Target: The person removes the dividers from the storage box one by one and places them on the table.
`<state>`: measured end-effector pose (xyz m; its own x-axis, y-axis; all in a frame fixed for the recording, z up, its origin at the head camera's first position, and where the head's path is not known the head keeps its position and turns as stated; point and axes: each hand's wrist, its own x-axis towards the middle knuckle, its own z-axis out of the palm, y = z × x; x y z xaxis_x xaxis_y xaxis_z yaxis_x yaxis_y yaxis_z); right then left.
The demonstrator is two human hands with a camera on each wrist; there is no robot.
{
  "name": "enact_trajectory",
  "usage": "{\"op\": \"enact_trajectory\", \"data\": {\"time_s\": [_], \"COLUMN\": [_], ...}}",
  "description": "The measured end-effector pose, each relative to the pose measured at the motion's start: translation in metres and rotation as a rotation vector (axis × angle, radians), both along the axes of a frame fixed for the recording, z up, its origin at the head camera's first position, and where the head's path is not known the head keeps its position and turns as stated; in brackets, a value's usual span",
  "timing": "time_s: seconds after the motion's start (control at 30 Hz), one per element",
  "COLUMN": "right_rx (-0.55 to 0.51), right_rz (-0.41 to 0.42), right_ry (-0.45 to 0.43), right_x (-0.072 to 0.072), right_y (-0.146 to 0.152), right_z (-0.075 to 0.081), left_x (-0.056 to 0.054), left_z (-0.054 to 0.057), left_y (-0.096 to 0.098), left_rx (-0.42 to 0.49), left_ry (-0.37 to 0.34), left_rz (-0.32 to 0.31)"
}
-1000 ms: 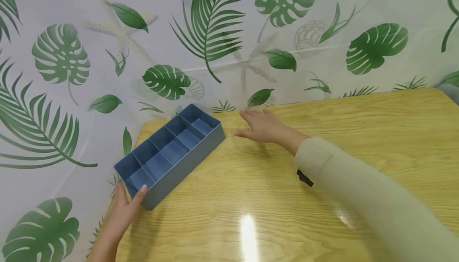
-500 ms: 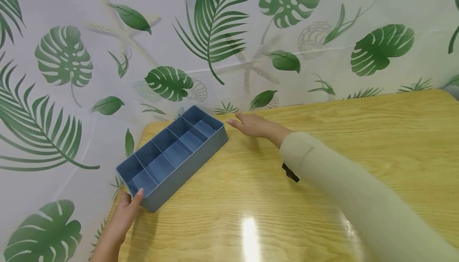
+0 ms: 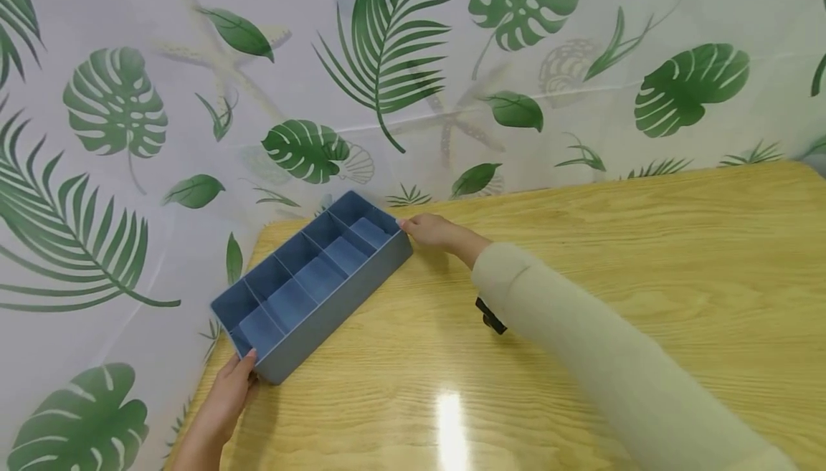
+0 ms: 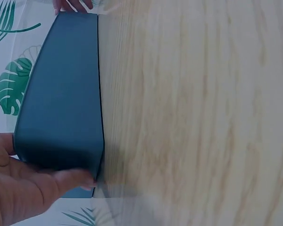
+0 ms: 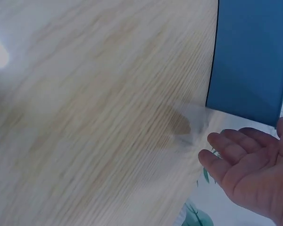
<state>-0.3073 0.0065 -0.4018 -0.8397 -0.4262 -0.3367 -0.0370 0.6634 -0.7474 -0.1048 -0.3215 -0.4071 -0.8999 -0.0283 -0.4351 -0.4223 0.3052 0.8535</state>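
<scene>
A blue storage box [image 3: 329,313] with several divided compartments stands at an angle on the table's left side. At its near end, my left hand [image 3: 222,399] holds the end wall, thumb at the rim. In the left wrist view, the left hand's fingers [image 4: 70,181] lie low across that end. My right hand [image 3: 435,231] is at the far end, with its thumb touching the rim corner. Seen from the right wrist, the right hand's fingers [image 5: 226,148] are loosely bent, slightly apart from the box's end. Flat blue pieces lie in the compartments.
The wooden table [image 3: 581,263] extends right of the box. A white cloth [image 3: 413,48] with green leaf prints hangs behind and left of it. A black device [image 3: 492,315] sits under the right sleeve.
My right hand has moved left to the far end of the box, and its thumb now meets the rim. The left hand stays at the near end, shifted slightly lower.
</scene>
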Motion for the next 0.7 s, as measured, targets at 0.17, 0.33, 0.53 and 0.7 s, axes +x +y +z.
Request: {"op": "enact_trajectory", "data": {"time_s": [0.17,0.33,0.53,0.7], "right_rx": [-0.036,-0.100,-0.109,-0.092], "right_rz": [-0.047,-0.131,-0.151,-0.163], "right_ry": [-0.018,-0.042,-0.078,-0.096], "right_x": [-0.002,-0.002,0.000,-0.001], "right_y": [-0.006,-0.009,-0.011,-0.014], "right_z": [0.001,0.000,0.002,0.007], "left_x": [-0.003,-0.004,-0.002,-0.002], "left_z": [-0.004,-0.004,-0.005,-0.005], "left_y": [0.004,0.006,0.008,0.007], "left_rx": [0.156,0.109,-0.005,-0.042], "left_ry": [0.043,0.028,0.029,0.030], "left_rz": [0.032,0.052,0.108,0.125]}}
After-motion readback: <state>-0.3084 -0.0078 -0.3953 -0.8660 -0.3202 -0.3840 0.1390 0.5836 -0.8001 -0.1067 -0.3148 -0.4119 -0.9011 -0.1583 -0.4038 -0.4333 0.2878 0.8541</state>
